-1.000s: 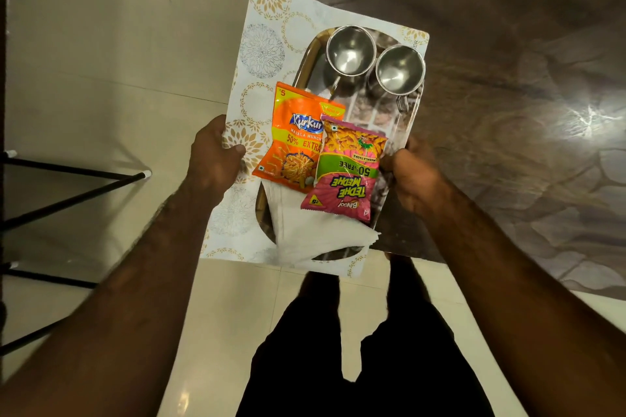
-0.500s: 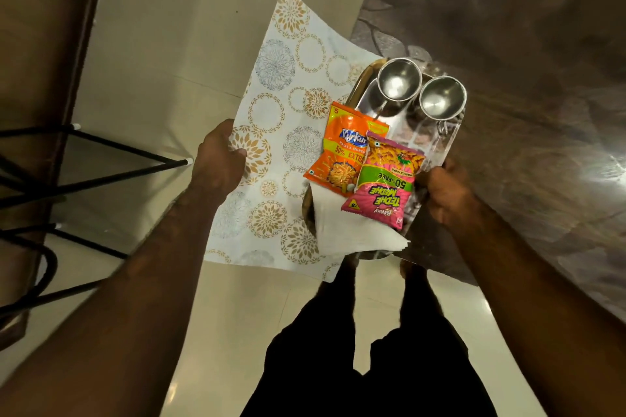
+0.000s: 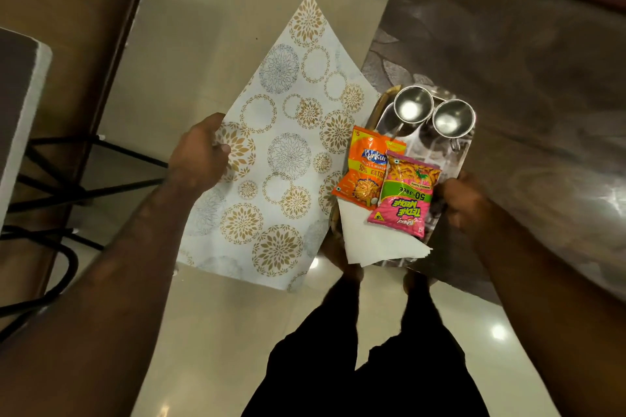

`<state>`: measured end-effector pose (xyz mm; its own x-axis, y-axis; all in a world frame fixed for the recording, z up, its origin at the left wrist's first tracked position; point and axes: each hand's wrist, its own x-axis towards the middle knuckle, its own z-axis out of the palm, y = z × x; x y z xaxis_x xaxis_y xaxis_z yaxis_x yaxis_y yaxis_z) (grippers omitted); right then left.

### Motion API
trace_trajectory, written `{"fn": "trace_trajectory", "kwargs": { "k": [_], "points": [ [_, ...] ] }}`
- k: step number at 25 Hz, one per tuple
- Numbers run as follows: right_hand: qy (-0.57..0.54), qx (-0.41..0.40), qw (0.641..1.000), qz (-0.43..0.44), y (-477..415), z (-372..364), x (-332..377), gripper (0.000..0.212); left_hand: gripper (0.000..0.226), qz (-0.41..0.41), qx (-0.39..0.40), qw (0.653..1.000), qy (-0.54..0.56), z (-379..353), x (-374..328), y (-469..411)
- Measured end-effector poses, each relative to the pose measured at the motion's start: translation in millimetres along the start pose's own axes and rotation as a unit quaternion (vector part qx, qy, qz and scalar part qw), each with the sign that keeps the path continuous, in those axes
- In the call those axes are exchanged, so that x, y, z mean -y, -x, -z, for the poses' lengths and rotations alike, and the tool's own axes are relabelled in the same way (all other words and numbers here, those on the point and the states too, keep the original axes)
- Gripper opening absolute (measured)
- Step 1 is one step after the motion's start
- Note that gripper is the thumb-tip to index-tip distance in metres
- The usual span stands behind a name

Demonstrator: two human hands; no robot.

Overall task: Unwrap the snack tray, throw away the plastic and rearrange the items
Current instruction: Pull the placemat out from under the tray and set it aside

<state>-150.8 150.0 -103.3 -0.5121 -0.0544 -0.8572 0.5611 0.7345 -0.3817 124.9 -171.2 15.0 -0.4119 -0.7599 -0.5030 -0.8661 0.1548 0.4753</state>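
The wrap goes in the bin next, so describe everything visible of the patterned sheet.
The patterned sheet is a thin, flexible wrap, white with gold and grey floral roundels; paper or plastic, I cannot tell. It is spread open, nearly flat, one corner pointing away from the person, above the pale floor. The left hand pinches its left edge; its right edge disappears behind the steel tray.
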Motion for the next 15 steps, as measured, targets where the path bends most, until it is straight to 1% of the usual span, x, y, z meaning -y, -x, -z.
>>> {"fn": "trace_trajectory", "kwargs": {
  "k": [1, 4, 7, 10, 12, 13, 15],
  "points": [
    [0.006, 0.002, 1.0, -0.012, 0, 0, -2, 0.024, 0.044, -0.004, -0.003, 1.0, -0.004, 8, -1, 1],
    [0.012, 0.001, 1.0, -0.021, -1, -2, -8, 0.027, 0.041, -0.004, -0.012, 1.0, 0.001, 35, 1, 6],
    [0.01, -0.022, 1.0, 0.005, 2, 0, -8, 0.022, 0.039, -0.006, -0.017, 1.0, 0.025, 55, 2, 15],
    [0.015, -0.05, 0.998, 0.025, 17, 6, -1, 0.026, 0.04, -0.017, -0.008, 0.999, 0.037, 61, -6, 25],
    [0.058, -0.103, 0.99, 0.074, 35, 11, 13, 0.034, 0.04, -0.024, -0.001, 0.999, 0.034, 64, -15, 31],
    [0.101, -0.135, 0.98, 0.11, 46, 16, 20, 0.037, 0.04, -0.028, 0.002, 0.999, 0.033, 66, -20, 34],
    [0.211, -0.182, 0.945, 0.174, 71, 25, 36, 0.047, 0.041, -0.042, 0.004, 0.999, 0.032, 74, -32, 41]
  ]
}}
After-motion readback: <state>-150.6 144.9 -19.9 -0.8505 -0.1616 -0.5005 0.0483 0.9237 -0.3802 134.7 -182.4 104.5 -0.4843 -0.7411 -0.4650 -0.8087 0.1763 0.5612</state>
